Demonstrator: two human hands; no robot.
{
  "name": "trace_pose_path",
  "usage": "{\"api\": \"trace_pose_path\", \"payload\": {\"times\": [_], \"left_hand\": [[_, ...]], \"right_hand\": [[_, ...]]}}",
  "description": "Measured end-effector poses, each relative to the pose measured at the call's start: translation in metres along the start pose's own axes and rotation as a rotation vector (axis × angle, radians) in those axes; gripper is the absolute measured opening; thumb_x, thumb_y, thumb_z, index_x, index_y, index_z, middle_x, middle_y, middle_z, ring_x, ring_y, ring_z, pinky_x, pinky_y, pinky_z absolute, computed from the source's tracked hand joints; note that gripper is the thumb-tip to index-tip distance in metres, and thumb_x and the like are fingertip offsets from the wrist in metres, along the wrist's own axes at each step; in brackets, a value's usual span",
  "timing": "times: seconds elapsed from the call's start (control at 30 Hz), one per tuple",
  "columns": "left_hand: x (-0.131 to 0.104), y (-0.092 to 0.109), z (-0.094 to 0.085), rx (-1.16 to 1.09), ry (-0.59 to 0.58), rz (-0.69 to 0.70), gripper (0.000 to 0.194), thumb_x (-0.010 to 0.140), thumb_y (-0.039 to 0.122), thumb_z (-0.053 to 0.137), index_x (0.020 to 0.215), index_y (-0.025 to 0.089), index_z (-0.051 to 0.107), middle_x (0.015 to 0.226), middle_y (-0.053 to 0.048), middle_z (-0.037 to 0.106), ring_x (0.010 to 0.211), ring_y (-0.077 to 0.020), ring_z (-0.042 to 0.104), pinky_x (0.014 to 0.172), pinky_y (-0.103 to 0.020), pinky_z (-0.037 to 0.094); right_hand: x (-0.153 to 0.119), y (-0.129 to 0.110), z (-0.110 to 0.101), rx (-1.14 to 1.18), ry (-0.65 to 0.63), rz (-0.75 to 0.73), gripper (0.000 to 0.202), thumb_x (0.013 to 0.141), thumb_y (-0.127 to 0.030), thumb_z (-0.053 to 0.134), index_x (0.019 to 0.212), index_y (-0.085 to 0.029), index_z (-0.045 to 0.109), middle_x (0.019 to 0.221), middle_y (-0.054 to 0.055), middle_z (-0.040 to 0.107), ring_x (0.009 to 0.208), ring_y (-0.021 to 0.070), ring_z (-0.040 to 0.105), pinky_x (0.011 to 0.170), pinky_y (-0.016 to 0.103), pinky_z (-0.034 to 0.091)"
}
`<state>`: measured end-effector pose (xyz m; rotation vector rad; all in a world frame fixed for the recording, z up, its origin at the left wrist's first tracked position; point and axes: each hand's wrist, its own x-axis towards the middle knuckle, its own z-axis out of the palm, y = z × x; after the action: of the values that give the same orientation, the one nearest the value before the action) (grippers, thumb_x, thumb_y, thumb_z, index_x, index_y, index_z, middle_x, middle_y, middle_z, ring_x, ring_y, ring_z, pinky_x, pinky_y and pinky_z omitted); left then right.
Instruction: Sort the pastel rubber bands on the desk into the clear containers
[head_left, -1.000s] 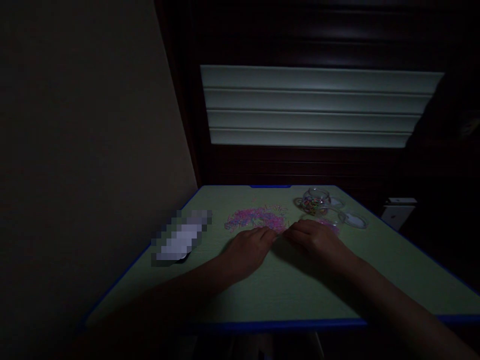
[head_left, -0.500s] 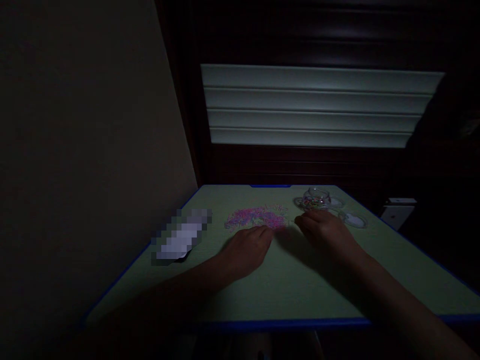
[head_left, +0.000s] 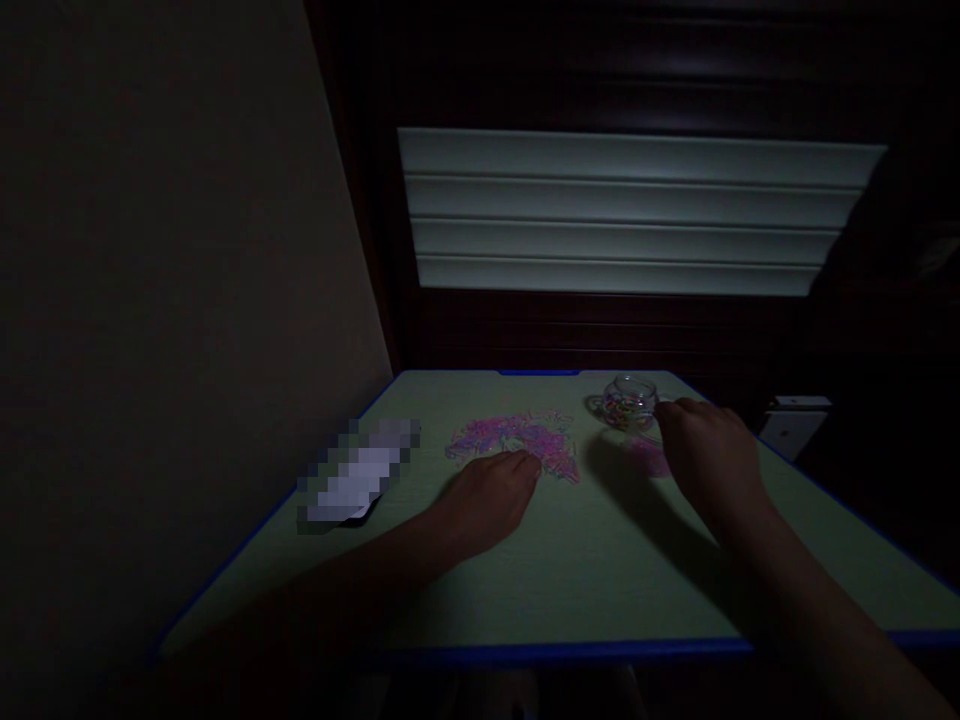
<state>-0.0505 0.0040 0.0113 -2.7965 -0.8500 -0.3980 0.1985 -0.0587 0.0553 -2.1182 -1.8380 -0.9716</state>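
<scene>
A loose heap of tiny pink and purple pieces [head_left: 525,432], thin and looped like small rubber bands, lies spread on the pale green table [head_left: 570,580]. My left hand [head_left: 491,498] rests at the heap's near edge with its fingers bent together; whatever is in them, if anything, is hidden. Farther right, my right hand [head_left: 709,448] is raised over the table, its fingers pinched just right of a clear glass jar [head_left: 630,402]. Multicoloured small bits fill the lower part of that jar. Beside the right fingers, a pinkish patch [head_left: 646,456] shows, too dim to make out.
A blurred-out pale object, perhaps a phone [head_left: 360,485], lies on the table's left side. Along the left runs a wall [head_left: 187,250]. Behind the table stands a dark panel with white slats [head_left: 615,210]. A white box [head_left: 795,425] is beyond the right edge.
My right hand has moved right, from in front of the jar to beside it, uncovering the jar and the pinkish patch. My left hand has barely shifted.
</scene>
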Motion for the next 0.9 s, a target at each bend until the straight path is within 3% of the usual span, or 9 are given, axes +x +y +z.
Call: {"api": "trace_pose_path", "payload": {"times": [0.3, 0.9], "left_hand": [[-0.0008, 0.0009, -0.0034, -0.013, 0.006, 0.005, 0.023, 0.095, 0.018, 0.029, 0.094, 0.015, 0.051, 0.089, -0.005, 0.059, 0.08, -0.0172, 0.057, 0.075, -0.031, 0.047], [-0.0011, -0.0022, 0.0009, 0.002, 0.001, 0.048, 0.022, 0.094, 0.016, 0.03, 0.094, 0.015, 0.052, 0.09, -0.006, 0.06, 0.083, -0.0183, 0.057, 0.077, -0.032, 0.048]], "right_hand": [[-0.0039, 0.0034, 0.0054, -0.034, -0.051, 0.035, 0.022, 0.082, -0.01, 0.041, 0.072, -0.015, 0.061, 0.073, 0.011, 0.064, 0.065, 0.0212, 0.059, 0.058, 0.033, 0.029], [-0.0028, 0.0052, 0.0054, -0.047, -0.101, 0.06, 0.028, 0.085, -0.011, 0.037, 0.084, -0.014, 0.065, 0.081, 0.011, 0.066, 0.071, 0.0242, 0.061, 0.06, 0.033, 0.031]]}}
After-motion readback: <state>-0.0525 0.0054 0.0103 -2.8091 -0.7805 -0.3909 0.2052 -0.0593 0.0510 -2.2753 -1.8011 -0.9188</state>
